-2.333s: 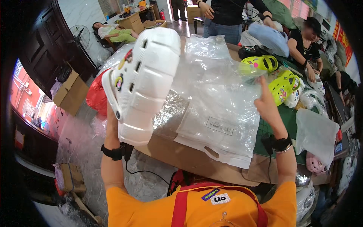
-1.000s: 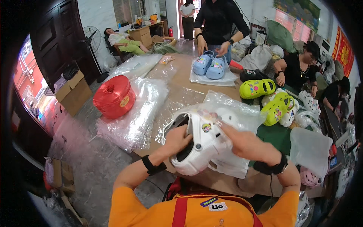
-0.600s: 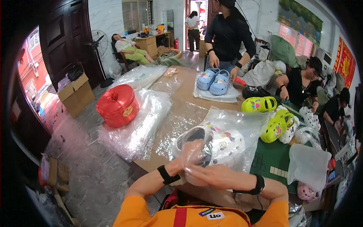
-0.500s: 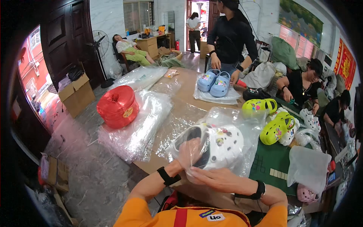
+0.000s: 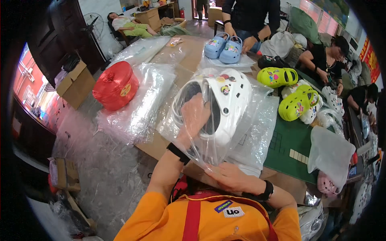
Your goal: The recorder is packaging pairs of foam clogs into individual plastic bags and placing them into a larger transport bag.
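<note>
Two bare hands, mine, center frame. Left hand [image 5: 196,114] reaches inside a clear bag [image 5: 205,152], gripping the white clogs [image 5: 235,100] at their openings; fingertips hidden. Right hand [image 5: 233,176], lower center, has its fingers pinched on the bag's near edge. Clogs are inside the bag, mid-frame, tilted, over the surface [image 5: 193,50]. Red roll [image 5: 116,85] left of frame, flat plastic sheets [image 5: 155,90] beside it. Lime clogs [image 5: 295,105] right, blue clogs [image 5: 230,53] upper center near another person's hands [image 5: 248,44].

The green mat [image 5: 282,161] leaves room right of the clear bag [image 5: 211,149], lime clogs [image 5: 292,107] blocking beyond.
</note>
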Tool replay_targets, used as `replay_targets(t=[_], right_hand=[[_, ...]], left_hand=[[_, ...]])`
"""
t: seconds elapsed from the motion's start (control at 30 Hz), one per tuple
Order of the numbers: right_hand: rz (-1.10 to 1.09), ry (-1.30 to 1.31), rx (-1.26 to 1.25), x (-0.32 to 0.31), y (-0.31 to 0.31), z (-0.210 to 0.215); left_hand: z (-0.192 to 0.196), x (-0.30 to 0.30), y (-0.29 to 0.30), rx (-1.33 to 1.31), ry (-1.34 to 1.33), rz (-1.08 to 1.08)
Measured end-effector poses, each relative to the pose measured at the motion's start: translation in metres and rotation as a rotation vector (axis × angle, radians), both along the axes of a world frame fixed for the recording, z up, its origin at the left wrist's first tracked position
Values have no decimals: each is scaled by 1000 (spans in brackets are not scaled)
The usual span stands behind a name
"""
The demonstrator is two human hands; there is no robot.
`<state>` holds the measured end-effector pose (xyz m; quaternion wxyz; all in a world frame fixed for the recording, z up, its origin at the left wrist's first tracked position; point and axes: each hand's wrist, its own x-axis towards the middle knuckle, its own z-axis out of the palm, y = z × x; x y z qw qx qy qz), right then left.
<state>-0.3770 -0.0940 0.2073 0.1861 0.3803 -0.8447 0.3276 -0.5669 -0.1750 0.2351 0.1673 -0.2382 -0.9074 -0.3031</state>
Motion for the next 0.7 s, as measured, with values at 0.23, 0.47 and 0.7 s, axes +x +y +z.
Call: replay_targets(t=[0.23, 0.47, 0.7], right_hand=[[-367, -237, -298, 5, 26, 36], [-171, -461, -108, 6, 33, 29], [-243, -391, -9, 14, 42, 13]], left_hand=[[-51, -2, 17, 22, 263, -215], [-65, 19, 36, -242, 109, -276], [-55, 4, -12, -373, 299, -434]])
